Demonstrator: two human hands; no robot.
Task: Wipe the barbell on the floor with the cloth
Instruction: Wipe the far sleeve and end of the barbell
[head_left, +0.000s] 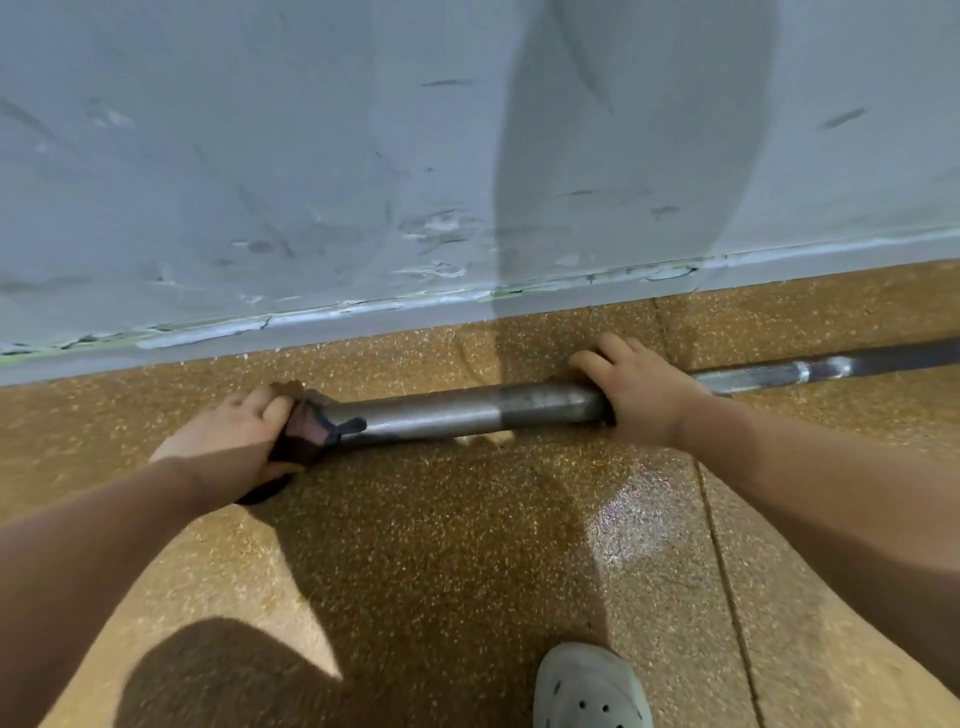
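Note:
A grey metal barbell (457, 411) lies on the speckled brown floor, parallel to the wall. Its thick sleeve is in front of me and its thinner shaft runs off to the right. My left hand (234, 436) grips a dark cloth (304, 436) wrapped around the sleeve's left end, which the cloth hides. My right hand (639, 389) rests palm-down over the sleeve's right end, fingers curled over the far side.
A scuffed pale grey wall (363, 156) rises just behind the barbell. My grey clog (589, 688) stands on the floor at the bottom. A floor joint (727, 561) runs along the right side. My shadow falls across the floor and wall.

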